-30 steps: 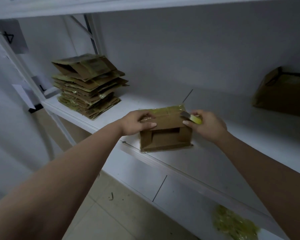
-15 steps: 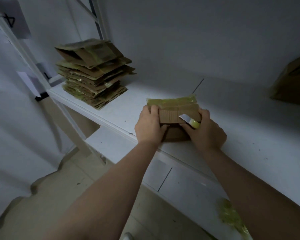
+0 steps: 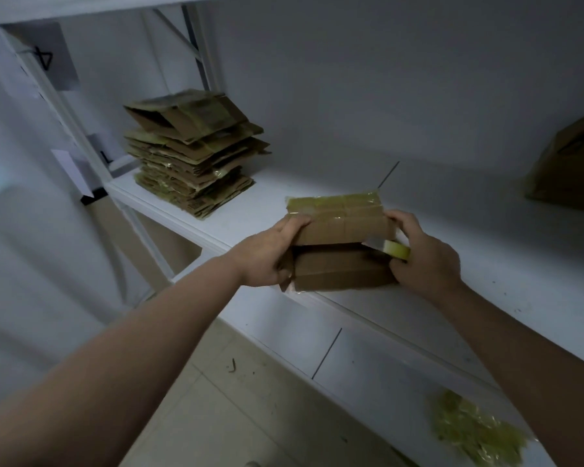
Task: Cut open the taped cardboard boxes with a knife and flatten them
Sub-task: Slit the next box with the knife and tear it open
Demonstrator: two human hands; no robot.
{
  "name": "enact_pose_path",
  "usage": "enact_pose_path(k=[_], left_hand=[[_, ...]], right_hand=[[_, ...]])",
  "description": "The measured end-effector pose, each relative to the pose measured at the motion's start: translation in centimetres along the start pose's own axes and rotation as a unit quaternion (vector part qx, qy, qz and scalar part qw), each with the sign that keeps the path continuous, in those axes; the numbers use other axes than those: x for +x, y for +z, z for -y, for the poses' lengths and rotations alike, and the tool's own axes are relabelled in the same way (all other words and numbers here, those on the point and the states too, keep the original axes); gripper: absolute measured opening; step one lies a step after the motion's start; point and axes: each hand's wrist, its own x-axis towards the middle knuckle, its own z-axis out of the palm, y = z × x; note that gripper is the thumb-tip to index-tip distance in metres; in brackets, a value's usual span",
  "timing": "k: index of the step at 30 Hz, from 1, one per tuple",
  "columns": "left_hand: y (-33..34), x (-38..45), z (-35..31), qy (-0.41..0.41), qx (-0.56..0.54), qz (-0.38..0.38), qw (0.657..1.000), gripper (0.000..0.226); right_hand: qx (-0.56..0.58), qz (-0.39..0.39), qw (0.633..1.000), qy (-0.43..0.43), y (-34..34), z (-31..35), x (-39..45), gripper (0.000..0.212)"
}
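Observation:
A small brown cardboard box [image 3: 341,251] with yellowish tape over its far face lies partly collapsed on the white shelf [image 3: 452,271] near the front edge. My left hand [image 3: 267,254] grips its left end, fingers over the top panel. My right hand [image 3: 422,261] holds the right end and also grips a knife [image 3: 390,247] with a yellow-green handle; its pale blade lies against the box's right corner.
A stack of flattened cardboard boxes [image 3: 193,160] sits at the shelf's far left. Another brown box [image 3: 570,170] stands at the far right. A heap of crumpled yellowish tape [image 3: 476,433] lies on the lower shelf. A metal upright [image 3: 81,136] frames the left side.
The box went from standing open to being pressed down between both hands. My hands shifted from its top edge to its two ends, the knife staying in my right hand.

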Motion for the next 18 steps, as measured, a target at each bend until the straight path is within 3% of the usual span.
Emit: enact_pose_path(k=[5, 11, 14, 18], left_hand=[[0.5, -1.9, 1.5, 0.001, 0.012, -0.025, 1.000, 0.080], [1.4, -3.1, 3.4, 0.005, -0.002, -0.065, 0.998, 0.065], [1.3, -3.7, 4.2, -0.038, 0.000, -0.043, 0.998, 0.052], [0.6, -4.0, 2.7, -0.127, -0.131, -0.062, 0.981, 0.050]], right_hand=[[0.000, 0.042, 0.999, -0.027, 0.3, 0.5, -0.2, 0.067], [-0.109, 0.111, 0.987, -0.039, 1.1, 1.3, -0.1, 0.067], [-0.110, 0.147, 0.982, -0.038, 2.4, 2.1, -0.3, 0.068], [-0.087, 0.197, 0.976, -0.034, 4.1, 2.8, -0.6, 0.067]])
